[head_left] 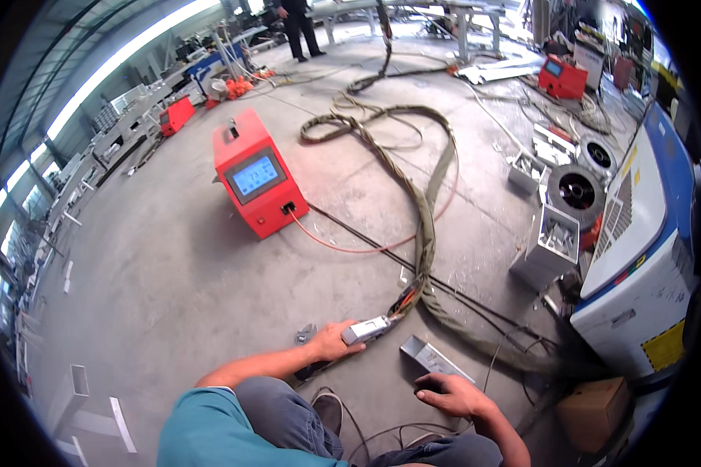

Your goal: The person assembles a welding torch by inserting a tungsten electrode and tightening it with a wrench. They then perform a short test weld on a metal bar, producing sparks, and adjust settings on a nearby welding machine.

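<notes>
Far left: hollow square tube (64, 403) on the floor. Next, red unit (263, 204) with lit blue screen, thin red line out its front. Left hand (336, 341): closed around a silvery block-shaped piece (366, 330), which sits low centre, at the end of the green-brown sheathed hose (426, 241), by some orange lines. Just right, a grey metal channel (436, 359) lies with its end open toward the left hand. Right hand (453, 394): half open, fingers loosely curled, just beside the channel; can't tell if it touches. Farther right: small grey bin (525, 182), metal scraps inside; taller square bin (539, 261), also scraps in it. Then dark spool (575, 174), brown carton (592, 411), contents hidden, and white-blue machine (635, 257).
</notes>
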A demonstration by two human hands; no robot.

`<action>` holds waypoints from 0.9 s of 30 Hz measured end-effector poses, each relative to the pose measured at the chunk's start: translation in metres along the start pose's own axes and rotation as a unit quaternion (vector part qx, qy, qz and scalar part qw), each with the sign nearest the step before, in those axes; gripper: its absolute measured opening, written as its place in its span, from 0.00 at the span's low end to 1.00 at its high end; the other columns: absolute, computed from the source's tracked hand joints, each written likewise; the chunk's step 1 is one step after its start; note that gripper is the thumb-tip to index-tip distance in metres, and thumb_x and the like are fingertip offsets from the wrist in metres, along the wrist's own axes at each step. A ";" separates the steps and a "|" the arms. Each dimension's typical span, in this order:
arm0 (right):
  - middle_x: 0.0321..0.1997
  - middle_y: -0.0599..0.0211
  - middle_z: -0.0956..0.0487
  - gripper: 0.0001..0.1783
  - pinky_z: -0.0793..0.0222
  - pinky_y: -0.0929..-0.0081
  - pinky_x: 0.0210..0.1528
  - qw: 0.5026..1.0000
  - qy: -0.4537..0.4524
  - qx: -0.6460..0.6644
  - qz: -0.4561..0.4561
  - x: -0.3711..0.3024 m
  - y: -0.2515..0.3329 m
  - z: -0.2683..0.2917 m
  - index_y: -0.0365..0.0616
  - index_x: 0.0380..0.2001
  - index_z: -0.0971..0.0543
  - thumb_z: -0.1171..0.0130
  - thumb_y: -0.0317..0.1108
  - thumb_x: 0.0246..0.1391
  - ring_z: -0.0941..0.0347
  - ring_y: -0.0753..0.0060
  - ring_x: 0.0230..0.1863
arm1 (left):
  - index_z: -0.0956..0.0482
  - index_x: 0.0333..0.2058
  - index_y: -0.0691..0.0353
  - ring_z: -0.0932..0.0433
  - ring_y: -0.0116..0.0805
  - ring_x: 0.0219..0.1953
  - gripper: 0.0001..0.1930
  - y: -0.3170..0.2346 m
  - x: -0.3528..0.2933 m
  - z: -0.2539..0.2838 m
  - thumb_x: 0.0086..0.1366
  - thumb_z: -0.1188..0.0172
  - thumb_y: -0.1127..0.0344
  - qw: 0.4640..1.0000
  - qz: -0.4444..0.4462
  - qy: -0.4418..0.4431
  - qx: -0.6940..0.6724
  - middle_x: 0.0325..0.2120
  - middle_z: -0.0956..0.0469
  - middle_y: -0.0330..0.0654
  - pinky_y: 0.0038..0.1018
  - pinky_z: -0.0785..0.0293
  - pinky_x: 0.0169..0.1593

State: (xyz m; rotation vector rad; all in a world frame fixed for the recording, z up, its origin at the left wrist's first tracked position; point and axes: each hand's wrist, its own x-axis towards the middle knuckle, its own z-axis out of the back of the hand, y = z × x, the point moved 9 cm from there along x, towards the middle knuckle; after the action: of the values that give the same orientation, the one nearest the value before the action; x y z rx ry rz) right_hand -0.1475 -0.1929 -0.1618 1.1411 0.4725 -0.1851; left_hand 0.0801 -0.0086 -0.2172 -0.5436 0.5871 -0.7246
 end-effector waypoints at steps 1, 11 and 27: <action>0.55 0.53 0.18 0.30 0.29 0.62 0.61 1.000 -0.011 -0.009 0.019 -0.007 0.021 0.009 0.43 0.57 0.22 0.41 0.53 0.61 0.23 0.52 0.59 | 0.26 0.59 0.60 0.20 0.54 0.53 0.36 0.007 -0.001 0.001 0.58 0.30 0.44 1.000 0.002 -0.004 0.008 0.50 0.19 0.56 0.41 0.25 0.58; 0.53 0.52 0.19 0.31 0.25 0.58 0.54 0.943 0.095 -0.267 0.173 -0.037 0.123 -0.009 0.41 0.59 0.26 0.45 0.56 0.65 0.22 0.47 0.53 | 0.26 0.58 0.62 0.23 0.55 0.56 0.40 0.023 0.022 -0.015 0.57 0.31 0.38 0.999 -0.044 -0.006 -0.003 0.51 0.20 0.57 0.42 0.26 0.60; 0.48 0.47 0.21 0.36 0.24 0.55 0.49 0.876 0.158 -0.381 0.251 -0.048 0.190 -0.059 0.37 0.64 0.33 0.48 0.57 0.66 0.22 0.45 0.49 | 0.23 0.56 0.56 0.22 0.55 0.56 0.35 0.005 0.017 -0.013 0.59 0.33 0.37 1.000 -0.002 0.025 -0.001 0.51 0.19 0.54 0.42 0.26 0.59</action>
State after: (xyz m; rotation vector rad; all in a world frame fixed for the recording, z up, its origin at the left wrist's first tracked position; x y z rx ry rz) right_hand -0.1339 -0.0659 -0.0024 0.4724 0.4561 0.6131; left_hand 0.0841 -0.0207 -0.2347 -0.5291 0.6324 -0.7423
